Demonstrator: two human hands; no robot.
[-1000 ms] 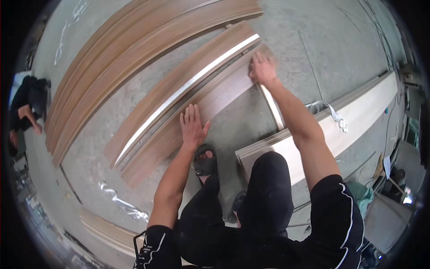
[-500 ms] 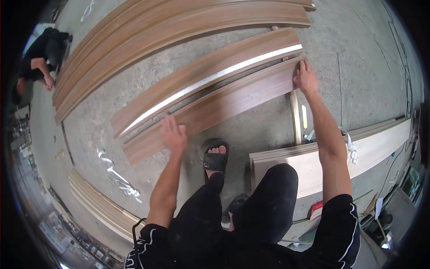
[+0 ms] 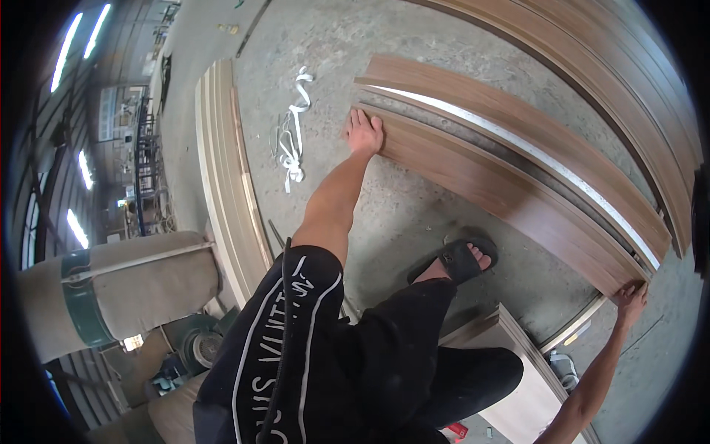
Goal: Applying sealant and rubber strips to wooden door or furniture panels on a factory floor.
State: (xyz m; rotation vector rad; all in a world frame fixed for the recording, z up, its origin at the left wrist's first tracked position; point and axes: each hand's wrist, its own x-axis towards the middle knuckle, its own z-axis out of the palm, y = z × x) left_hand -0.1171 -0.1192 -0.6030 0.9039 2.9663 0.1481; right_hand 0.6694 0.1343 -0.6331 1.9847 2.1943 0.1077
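A long brown wood-grain moulded board (image 3: 481,185) lies in front of me, slanting from upper left to lower right. My left hand (image 3: 364,135) is closed over its left end, fingers bent across the far edge. At the opposite end, my right hand (image 3: 632,303) grips the corner with curled fingers; the fingertips are partly hidden. Alongside, on the far side, lies a second brown board (image 3: 451,85) with a shiny white strip (image 3: 510,144) along its near edge. A narrow gap separates the two boards.
Several brown boards (image 3: 562,55) lie beyond. Pale planks (image 3: 222,163) are stacked at left, beside crumpled white strapping (image 3: 293,159) on the concrete floor (image 3: 318,222). A pale panel stack (image 3: 510,385) lies near my right knee, by a wooden batten (image 3: 573,323). Bulky machinery (image 3: 148,285) stands lower left.
The view has swung left. My left hand has moved along the board to its left end and now holds it there. My right hand stays at the right end.
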